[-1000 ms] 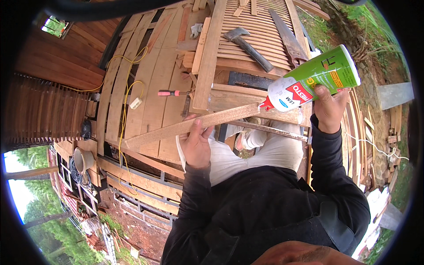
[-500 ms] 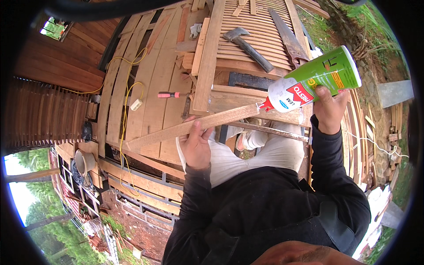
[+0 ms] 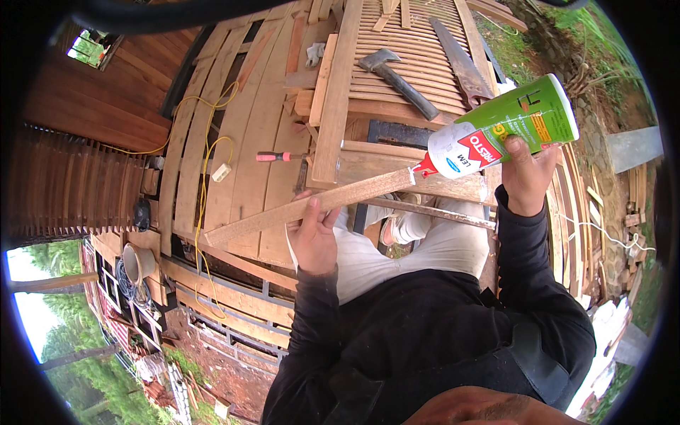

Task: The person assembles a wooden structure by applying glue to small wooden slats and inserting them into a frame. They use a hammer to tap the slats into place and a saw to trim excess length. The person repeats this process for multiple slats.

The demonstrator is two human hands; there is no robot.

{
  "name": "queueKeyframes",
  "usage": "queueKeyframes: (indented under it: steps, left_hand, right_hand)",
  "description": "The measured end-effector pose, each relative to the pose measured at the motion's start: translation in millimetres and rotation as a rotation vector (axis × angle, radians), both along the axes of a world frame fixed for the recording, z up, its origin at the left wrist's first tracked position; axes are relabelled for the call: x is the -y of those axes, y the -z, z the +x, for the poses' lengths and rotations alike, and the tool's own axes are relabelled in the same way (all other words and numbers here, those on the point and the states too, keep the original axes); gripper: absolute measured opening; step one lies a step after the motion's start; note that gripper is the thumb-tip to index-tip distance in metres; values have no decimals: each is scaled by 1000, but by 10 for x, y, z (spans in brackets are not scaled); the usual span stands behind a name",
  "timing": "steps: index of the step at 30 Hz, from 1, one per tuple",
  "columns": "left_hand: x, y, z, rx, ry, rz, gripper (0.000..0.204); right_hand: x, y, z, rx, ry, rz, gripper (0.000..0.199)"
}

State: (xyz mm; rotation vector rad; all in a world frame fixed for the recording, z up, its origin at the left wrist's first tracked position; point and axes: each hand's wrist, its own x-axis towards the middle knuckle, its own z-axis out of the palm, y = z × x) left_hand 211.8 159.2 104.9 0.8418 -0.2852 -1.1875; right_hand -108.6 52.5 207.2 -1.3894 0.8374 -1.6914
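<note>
My left hand [image 3: 316, 239] grips a thin wooden slat [image 3: 297, 211] near its middle, thumb on top and fingers underneath. The slat slants up to the right over my lap. In my right hand [image 3: 530, 177] is a green and white glue bottle [image 3: 506, 127], tipped on its side with the red nozzle pointing left. That nozzle [image 3: 426, 167] meets the slat's right end, where a little white glue shows. Beyond it lies a louvred wooden panel [image 3: 368, 64] in a frame, with a hatchet [image 3: 400, 83] and a handsaw [image 3: 460, 64] resting on it.
A pink-handled screwdriver [image 3: 273, 156] lies on the plank floor [image 3: 248, 170] to the left. A yellow cord [image 3: 207, 163] with a white socket block [image 3: 221, 172] runs across the planks. A bucket [image 3: 139, 262] stands farther left. Stacked boards [image 3: 572, 219] lie at the right.
Both hands keep their grips, and the nozzle stays at the slat's right end. The view has shifted very slightly; otherwise little differs.
</note>
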Motion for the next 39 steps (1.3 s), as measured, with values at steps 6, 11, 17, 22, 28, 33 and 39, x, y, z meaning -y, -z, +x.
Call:
queueKeyframes:
  steps: [6,11,17,22,28,33,39]
  left_hand:
    - [-3,-47,-19,4,-8,13,27]
    - [20,-49,-15,23,-26,31,28]
    - [5,-46,-25,-3,-11,24,28]
    - [0,-71,-22,13,-16,20,27]
    - [3,5,12,-14,-14,8,26]
    - [15,32,43,-87,27,-72,27]
    - [45,67,36,-64,17,-105,23]
  right_hand:
    - [-15,-25,51,61,-19,-35,65]
    - [-98,-23,60,35,-7,-33,63]
    - [-30,-20,32,39,-15,-35,63]
    - [26,-71,106,63,14,-63,58]
    - [12,-11,71,109,29,-34,60]
    - [9,129,25,293,115,39,54]
    - [-26,189,-82,400,36,36,51]
